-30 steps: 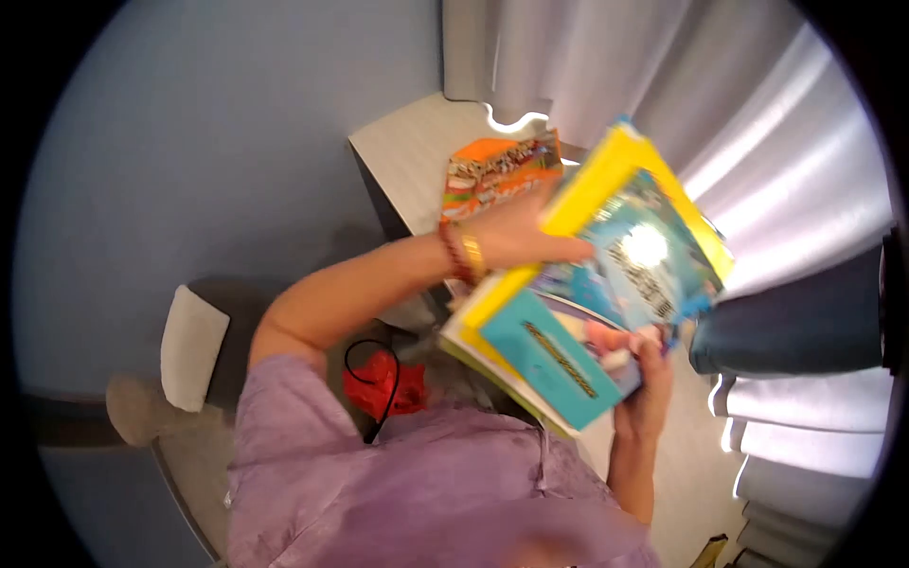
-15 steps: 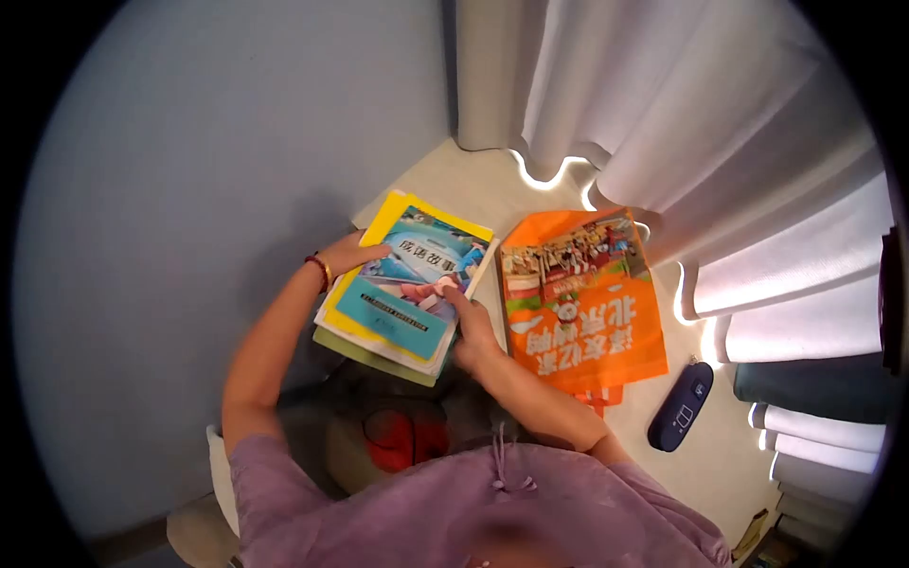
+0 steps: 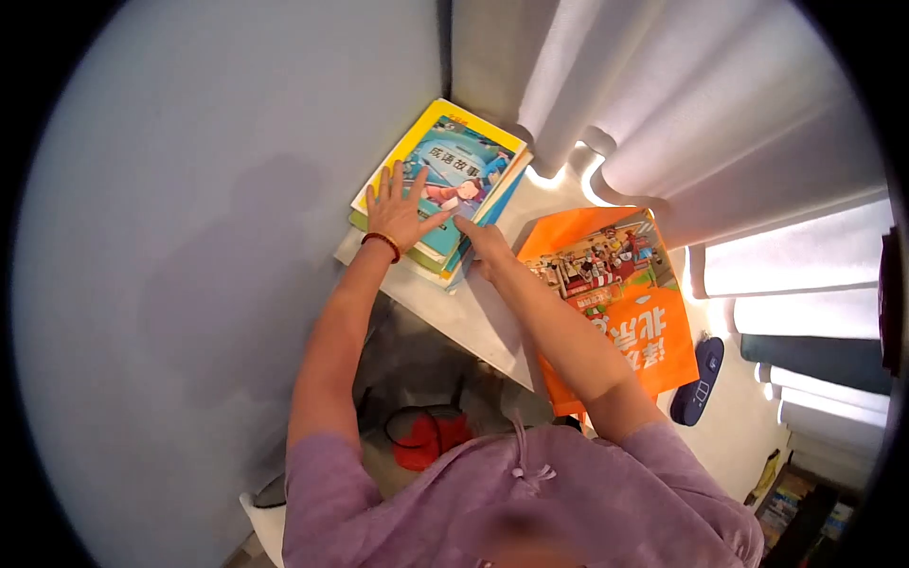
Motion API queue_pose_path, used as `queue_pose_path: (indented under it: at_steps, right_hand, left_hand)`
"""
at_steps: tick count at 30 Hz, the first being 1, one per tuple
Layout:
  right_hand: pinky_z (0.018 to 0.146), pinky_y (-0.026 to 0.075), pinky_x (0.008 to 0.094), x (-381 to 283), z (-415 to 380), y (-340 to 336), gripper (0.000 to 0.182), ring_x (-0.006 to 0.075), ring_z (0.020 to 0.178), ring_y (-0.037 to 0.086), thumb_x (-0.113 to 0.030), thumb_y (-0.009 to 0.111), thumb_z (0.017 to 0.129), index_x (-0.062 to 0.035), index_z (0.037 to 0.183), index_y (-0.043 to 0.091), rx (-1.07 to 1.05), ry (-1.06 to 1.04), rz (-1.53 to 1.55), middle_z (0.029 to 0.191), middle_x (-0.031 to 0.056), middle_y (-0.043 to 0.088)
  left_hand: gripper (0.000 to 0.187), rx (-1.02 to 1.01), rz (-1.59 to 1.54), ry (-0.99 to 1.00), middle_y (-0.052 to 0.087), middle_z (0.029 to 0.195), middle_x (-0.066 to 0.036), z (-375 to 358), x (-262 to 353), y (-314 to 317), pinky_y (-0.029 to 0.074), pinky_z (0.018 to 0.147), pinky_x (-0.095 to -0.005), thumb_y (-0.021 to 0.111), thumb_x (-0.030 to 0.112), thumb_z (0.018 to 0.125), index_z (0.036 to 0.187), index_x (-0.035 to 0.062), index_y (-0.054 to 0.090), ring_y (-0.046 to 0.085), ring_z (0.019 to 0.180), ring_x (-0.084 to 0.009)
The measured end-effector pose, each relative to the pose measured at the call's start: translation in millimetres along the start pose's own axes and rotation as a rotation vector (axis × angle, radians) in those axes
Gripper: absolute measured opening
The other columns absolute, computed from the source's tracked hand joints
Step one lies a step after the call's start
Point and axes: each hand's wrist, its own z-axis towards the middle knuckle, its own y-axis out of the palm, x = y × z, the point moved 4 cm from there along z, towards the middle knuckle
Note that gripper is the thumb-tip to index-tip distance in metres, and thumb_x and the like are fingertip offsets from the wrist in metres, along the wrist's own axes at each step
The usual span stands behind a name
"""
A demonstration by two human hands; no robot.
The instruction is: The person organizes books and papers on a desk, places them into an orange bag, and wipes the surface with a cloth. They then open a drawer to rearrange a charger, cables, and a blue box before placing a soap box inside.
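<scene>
A stack of books (image 3: 459, 156) lies in the corner of the white table, against the wall. On top is a blue-covered book with cartoon figures, and yellow, green and blue edges show beneath it. My left hand (image 3: 402, 216), with a red bracelet at the wrist, rests flat on the top book's lower left, fingers spread. At the stack's lower right corner, my right hand (image 3: 486, 248) has its thumb on the upper edge and its fingers against the side, partly hidden. Beside my right forearm lies an orange bag (image 3: 615, 303) with a printed picture and white lettering.
A dark blue case (image 3: 698, 381) lies right of the bag. Grey curtains (image 3: 720, 133) hang along the table's far and right sides, and the wall (image 3: 218, 189) bounds the left. Under the table is a red item (image 3: 431, 442) with a black cord or handle.
Both hands have carried the books away from my body into the table's corner and set them down, now turned around. My left hand has opened flat on top.
</scene>
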Motion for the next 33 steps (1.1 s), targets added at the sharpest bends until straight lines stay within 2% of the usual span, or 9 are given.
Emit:
queue_pose_path:
  at_steps: [3, 6, 7, 9, 13, 17, 23, 26, 33]
  right_hand:
    - [0.064, 0.051, 0.0333, 21, 30, 0, 0.061, 0.0234, 0.073, 0.061, -0.034, 0.071, 0.068, 0.0100, 0.105, 0.052, -0.097, 0.002, 0.070, 0.097, 0.0175, 0.058]
    - [0.075, 0.048, 0.0393, 32, 34, -4, 0.066, 0.0270, 0.090, 0.059, -0.049, 0.064, 0.072, 0.0058, 0.106, 0.051, 0.299, -0.270, -0.557, 0.099, 0.0198, 0.059]
    - [0.078, 0.046, 0.0408, -1, -17, -41, 0.070, 0.0330, 0.094, 0.057, -0.053, 0.061, 0.071, 0.0056, 0.107, 0.050, 0.151, -0.025, -0.293, 0.102, 0.0245, 0.056]
    - [0.083, 0.042, 0.0432, 47, -4, 1, 0.064, 0.0377, 0.095, 0.055, -0.046, 0.061, 0.073, 0.0033, 0.111, 0.047, 0.334, -0.415, -0.449, 0.103, 0.0269, 0.055]
    - [0.082, 0.042, 0.0398, 40, -154, -20, 0.051, 0.0352, 0.093, 0.054, -0.037, 0.059, 0.077, 0.0026, 0.108, 0.050, -0.325, -0.773, -0.336, 0.099, 0.0245, 0.057]
    - [0.076, 0.045, 0.0328, 37, -246, -74, 0.035, 0.0200, 0.087, 0.058, -0.022, 0.061, 0.078, 0.0009, 0.103, 0.055, -0.996, -0.657, -0.440, 0.091, 0.0142, 0.060]
    - [0.077, 0.045, 0.0260, 50, -291, -214, 0.032, 0.0152, 0.089, 0.057, -0.017, 0.056, 0.082, -0.0003, 0.109, 0.054, -0.552, -0.559, -0.373, 0.097, 0.0095, 0.062]
    - [0.078, 0.045, 0.0261, 111, -342, -350, 0.030, 0.0136, 0.090, 0.057, -0.017, 0.054, 0.083, 0.0001, 0.108, 0.055, 0.029, -0.471, -0.229, 0.097, 0.0096, 0.062]
    - [0.087, 0.040, 0.0360, 211, -494, -570, 0.034, 0.0302, 0.098, 0.052, -0.027, 0.057, 0.078, -0.0018, 0.101, 0.059, 0.787, -0.554, -0.258, 0.103, 0.0154, 0.058]
  left_hand:
    - [0.082, 0.055, 0.011, 0.048, 0.016, 0.141, -0.019, 2, -1, 10, 0.012, 0.102, -0.0537, 0.045, 0.068, 0.072, 0.135, 0.0187, 0.029, 0.016, 0.130, -0.0354]
    - [0.080, 0.069, -0.051, 0.126, 0.020, 0.139, -0.021, 8, -8, 22, 0.015, 0.103, -0.0500, 0.049, 0.061, 0.074, 0.134, 0.0115, 0.032, 0.019, 0.129, -0.0365]
    - [0.078, 0.091, -0.011, 0.201, 0.026, 0.137, -0.023, 14, 35, 18, 0.019, 0.102, -0.0484, 0.054, 0.056, 0.074, 0.132, 0.0087, 0.034, 0.023, 0.127, -0.0373]
    - [0.072, 0.108, -0.096, 0.187, 0.033, 0.133, -0.022, 1, 7, 19, 0.026, 0.099, -0.0487, 0.062, 0.047, 0.073, 0.131, 0.0123, 0.036, 0.029, 0.125, -0.0357]
    - [0.069, 0.017, 0.135, 0.140, 0.030, 0.135, -0.022, -15, 36, 10, 0.025, 0.101, -0.0452, 0.051, 0.053, 0.079, 0.133, 0.0145, 0.033, 0.029, 0.124, -0.0364]
    - [0.058, 0.124, -0.039, 0.086, 0.030, 0.135, -0.022, 8, 6, -16, 0.024, 0.101, -0.0429, 0.049, 0.042, 0.085, 0.127, 0.0046, 0.039, 0.028, 0.125, -0.0352]
    - [0.046, 0.350, -0.332, 0.238, 0.031, 0.134, -0.022, -22, 117, -91, 0.026, 0.099, -0.0419, 0.048, 0.029, 0.088, 0.121, -0.0026, 0.043, 0.031, 0.123, -0.0353]
    - [0.038, 0.490, -0.664, 0.574, 0.033, 0.133, -0.022, -109, 256, -139, 0.027, 0.098, -0.0435, 0.049, 0.021, 0.087, 0.117, -0.0026, 0.047, 0.034, 0.121, -0.0355]
    - [0.041, -0.137, -0.637, 1.070, 0.033, 0.131, -0.023, -319, 545, -40, 0.025, 0.101, -0.0433, 0.058, 0.012, 0.078, 0.116, 0.0019, 0.049, 0.031, 0.122, -0.0366]
